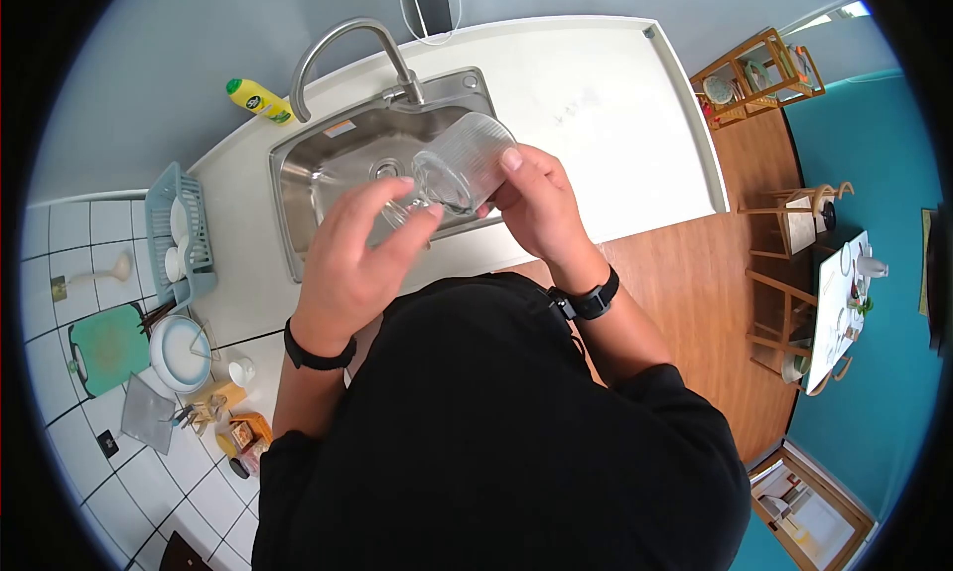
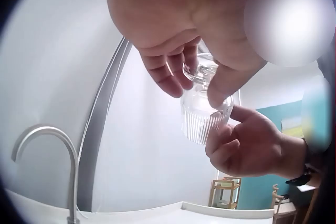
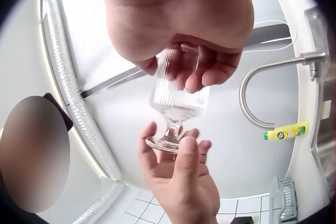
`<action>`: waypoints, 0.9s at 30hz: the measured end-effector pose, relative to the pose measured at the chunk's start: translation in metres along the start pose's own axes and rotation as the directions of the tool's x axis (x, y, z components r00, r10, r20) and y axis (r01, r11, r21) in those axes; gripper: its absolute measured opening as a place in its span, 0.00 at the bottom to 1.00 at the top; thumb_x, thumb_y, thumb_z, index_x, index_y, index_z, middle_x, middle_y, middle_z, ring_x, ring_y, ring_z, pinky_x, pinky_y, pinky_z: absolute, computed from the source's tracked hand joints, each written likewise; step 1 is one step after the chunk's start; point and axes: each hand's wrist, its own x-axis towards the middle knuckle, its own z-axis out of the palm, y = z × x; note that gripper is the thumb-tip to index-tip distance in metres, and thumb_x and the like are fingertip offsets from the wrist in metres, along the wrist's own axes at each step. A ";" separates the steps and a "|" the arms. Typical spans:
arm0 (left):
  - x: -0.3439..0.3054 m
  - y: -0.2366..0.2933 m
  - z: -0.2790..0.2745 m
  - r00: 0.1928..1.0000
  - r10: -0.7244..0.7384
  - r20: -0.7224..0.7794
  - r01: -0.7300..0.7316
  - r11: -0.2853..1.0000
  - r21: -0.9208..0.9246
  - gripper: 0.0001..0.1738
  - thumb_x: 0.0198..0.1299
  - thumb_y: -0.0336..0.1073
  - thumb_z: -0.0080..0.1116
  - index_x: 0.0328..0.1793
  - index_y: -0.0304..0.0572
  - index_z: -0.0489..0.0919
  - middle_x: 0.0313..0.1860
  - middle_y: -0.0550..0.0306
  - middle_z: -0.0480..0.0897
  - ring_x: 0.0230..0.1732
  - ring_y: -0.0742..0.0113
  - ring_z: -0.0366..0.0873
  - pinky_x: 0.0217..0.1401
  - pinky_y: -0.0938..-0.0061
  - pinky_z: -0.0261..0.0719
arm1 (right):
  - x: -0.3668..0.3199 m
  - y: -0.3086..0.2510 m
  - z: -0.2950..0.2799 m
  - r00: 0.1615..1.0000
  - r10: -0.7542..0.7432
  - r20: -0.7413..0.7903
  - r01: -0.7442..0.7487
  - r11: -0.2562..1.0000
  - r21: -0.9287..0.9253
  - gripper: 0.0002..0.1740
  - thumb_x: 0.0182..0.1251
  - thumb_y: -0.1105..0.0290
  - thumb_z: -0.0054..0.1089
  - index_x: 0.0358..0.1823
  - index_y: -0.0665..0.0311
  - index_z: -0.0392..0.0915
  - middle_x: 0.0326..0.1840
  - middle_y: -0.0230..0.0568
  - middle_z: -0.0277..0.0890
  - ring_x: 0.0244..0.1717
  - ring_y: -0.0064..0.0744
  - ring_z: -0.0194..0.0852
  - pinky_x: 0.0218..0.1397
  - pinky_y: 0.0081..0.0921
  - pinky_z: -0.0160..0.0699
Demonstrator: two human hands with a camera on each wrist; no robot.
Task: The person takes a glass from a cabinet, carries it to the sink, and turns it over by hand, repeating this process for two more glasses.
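A clear ribbed glass with a short stem and round foot (image 1: pixel 467 164) is held tilted above the front edge of the steel sink (image 1: pixel 298 209). The right hand (image 1: pixel 541 204) grips its ribbed bowl near the rim, thumb on the outside. At the other end, the left hand (image 1: pixel 357 253) has thumb and fingers around the foot. In the left wrist view the left hand (image 2: pixel 184 29) pinches the foot of the glass (image 2: pixel 202 121). In the right wrist view the right hand's fingers (image 3: pixel 212 74) wrap the bowl, and the foot (image 3: pixel 164 144) sits between the left hand's thumb and fingers.
A curved faucet (image 1: pixel 347 25) arches over the sink, with a yellow bottle (image 1: pixel 260 102) beside it. White counter (image 1: pixel 615 124) extends right. At left are a blue dish rack (image 1: pixel 164 223), a green board (image 1: pixel 109 351) and bowls (image 1: pixel 182 353). A dining table (image 1: pixel 834 303) stands far right.
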 end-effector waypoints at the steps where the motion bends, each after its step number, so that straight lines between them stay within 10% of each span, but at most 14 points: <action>1: 0.000 0.003 0.004 0.990 -0.136 -0.031 0.131 0.983 -0.126 0.24 0.52 0.23 0.66 0.57 0.44 0.77 0.51 0.51 0.77 0.44 0.55 0.80 0.45 0.68 0.81 | 0.000 -0.002 -0.003 1.000 -0.014 0.009 0.014 0.999 -0.031 0.13 0.76 0.64 0.53 0.38 0.66 0.79 0.34 0.36 0.79 0.30 0.24 0.76 0.35 0.22 0.74; 3: -0.002 0.005 0.016 0.961 -0.274 -0.045 0.254 0.934 -0.253 0.24 0.54 0.23 0.66 0.58 0.42 0.76 0.50 0.51 0.78 0.43 0.58 0.80 0.43 0.70 0.81 | -0.003 -0.011 -0.009 0.999 0.020 0.030 -0.018 0.996 -0.093 0.10 0.75 0.67 0.53 0.43 0.67 0.78 0.38 0.38 0.80 0.29 0.25 0.77 0.33 0.23 0.76; 5: -0.006 0.003 0.030 0.737 -0.653 0.176 0.518 0.378 -0.767 0.22 0.60 0.33 0.67 0.58 0.39 0.73 0.41 0.53 0.80 0.35 0.67 0.80 0.35 0.76 0.77 | -0.003 -0.021 -0.009 0.997 0.052 0.052 -0.044 0.987 -0.152 0.09 0.74 0.70 0.53 0.49 0.68 0.76 0.42 0.40 0.81 0.27 0.26 0.78 0.31 0.23 0.77; 6: -0.007 0.000 0.035 0.734 -0.655 0.178 0.522 0.377 -0.765 0.22 0.60 0.33 0.67 0.58 0.39 0.73 0.41 0.53 0.80 0.35 0.67 0.80 0.35 0.76 0.77 | -0.004 -0.026 -0.006 0.997 0.062 0.052 -0.050 0.977 -0.206 0.10 0.72 0.74 0.55 0.51 0.68 0.76 0.44 0.40 0.80 0.26 0.25 0.78 0.29 0.21 0.76; 8: -0.008 -0.007 0.041 0.525 -0.694 0.492 0.586 -0.125 -0.801 0.25 0.66 0.53 0.61 0.55 0.39 0.72 0.30 0.55 0.79 0.24 0.74 0.74 0.26 0.80 0.69 | -0.009 -0.035 0.004 0.996 0.078 0.051 -0.063 0.965 -0.256 0.12 0.70 0.79 0.56 0.53 0.68 0.75 0.45 0.40 0.80 0.26 0.24 0.78 0.27 0.19 0.75; 11: -0.011 -0.011 0.043 0.417 -0.602 0.681 0.561 -0.420 -0.714 0.31 0.69 0.65 0.47 0.50 0.42 0.72 0.24 0.57 0.77 0.18 0.74 0.69 0.22 0.81 0.63 | -0.011 -0.038 0.013 0.996 0.082 0.039 -0.061 0.926 -0.372 0.14 0.68 0.81 0.57 0.54 0.69 0.75 0.46 0.40 0.80 0.28 0.23 0.80 0.27 0.17 0.74; 13: -0.015 -0.018 0.040 0.371 -0.564 0.737 0.618 -0.443 -0.650 0.35 0.70 0.70 0.38 0.48 0.43 0.73 0.22 0.56 0.77 0.17 0.74 0.68 0.22 0.82 0.60 | -0.010 -0.030 0.013 0.984 -0.075 0.163 0.146 0.861 -0.487 0.11 0.68 0.81 0.58 0.51 0.69 0.76 0.43 0.39 0.81 0.28 0.23 0.80 0.26 0.16 0.74; 16: -0.011 -0.014 0.036 0.456 -0.460 0.762 0.623 -0.446 -0.642 0.30 0.70 0.63 0.49 0.53 0.40 0.73 0.31 0.53 0.81 0.21 0.72 0.71 0.25 0.81 0.67 | -0.009 -0.030 0.006 0.992 0.034 0.121 0.020 0.907 -0.420 0.07 0.69 0.80 0.59 0.46 0.69 0.76 0.39 0.39 0.83 0.25 0.24 0.80 0.24 0.17 0.74; 18: 0.006 0.010 0.035 0.670 -0.728 0.147 0.526 0.325 -0.786 0.27 0.66 0.51 0.62 0.60 0.37 0.72 0.43 0.50 0.82 0.28 0.70 0.76 0.31 0.79 0.75 | -0.005 -0.031 0.001 0.993 0.062 0.104 -0.023 0.941 -0.339 0.06 0.69 0.78 0.60 0.45 0.68 0.76 0.38 0.38 0.83 0.24 0.23 0.80 0.23 0.17 0.73; 19: 0.005 0.007 0.033 0.671 -0.726 0.151 0.528 0.325 -0.784 0.27 0.66 0.51 0.62 0.60 0.37 0.72 0.43 0.50 0.82 0.28 0.70 0.76 0.31 0.79 0.75 | -0.002 -0.030 -0.001 0.991 0.094 0.092 -0.068 0.964 -0.256 0.05 0.69 0.77 0.61 0.44 0.67 0.76 0.37 0.36 0.84 0.23 0.22 0.80 0.22 0.17 0.73; 21: -0.002 -0.004 0.026 0.930 -0.368 -0.001 0.336 0.850 -0.405 0.28 0.62 0.39 0.67 0.64 0.36 0.71 0.51 0.51 0.81 0.35 0.68 0.78 0.36 0.78 0.79 | 0.001 -0.026 -0.003 0.987 0.135 0.087 -0.119 0.978 -0.168 0.06 0.69 0.77 0.61 0.46 0.67 0.76 0.38 0.37 0.84 0.21 0.22 0.79 0.21 0.17 0.72; 25: -0.021 -0.011 0.029 0.873 -0.474 0.111 0.463 0.738 -0.490 0.24 0.64 0.39 0.65 0.61 0.36 0.71 0.49 0.48 0.81 0.33 0.67 0.79 0.34 0.77 0.79 | -0.001 -0.034 0.011 0.979 0.196 0.051 -0.185 0.969 -0.161 0.13 0.69 0.78 0.61 0.53 0.67 0.75 0.40 0.38 0.84 0.20 0.22 0.78 0.20 0.17 0.70; 27: -0.027 -0.013 0.027 0.635 -0.619 0.462 0.580 -0.012 -0.814 0.24 0.65 0.40 0.64 0.61 0.37 0.71 0.48 0.45 0.81 0.32 0.67 0.79 0.33 0.77 0.79 | -0.002 -0.036 0.021 0.984 0.171 0.044 -0.155 0.955 -0.252 0.15 0.68 0.79 0.61 0.55 0.68 0.74 0.39 0.39 0.84 0.20 0.22 0.78 0.19 0.17 0.70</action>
